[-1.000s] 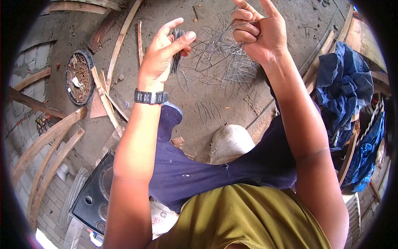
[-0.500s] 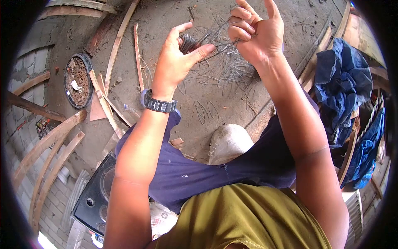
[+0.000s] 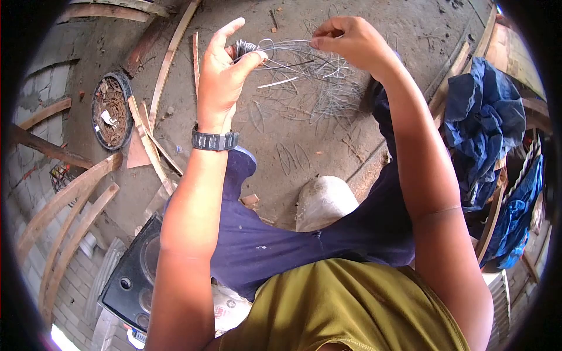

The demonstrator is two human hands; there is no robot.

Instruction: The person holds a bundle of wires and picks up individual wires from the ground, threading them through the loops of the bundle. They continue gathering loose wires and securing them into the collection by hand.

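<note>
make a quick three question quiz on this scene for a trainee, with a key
1. True or false: the left hand holds a bundle of wire.
2. Which arm wears the dark wristband?
a) the right
b) the left
c) both
3. Fill in the gap: the loose wire beyond the knees lies scattered on the ____.

Key:
1. True
2. b
3. ground
</note>
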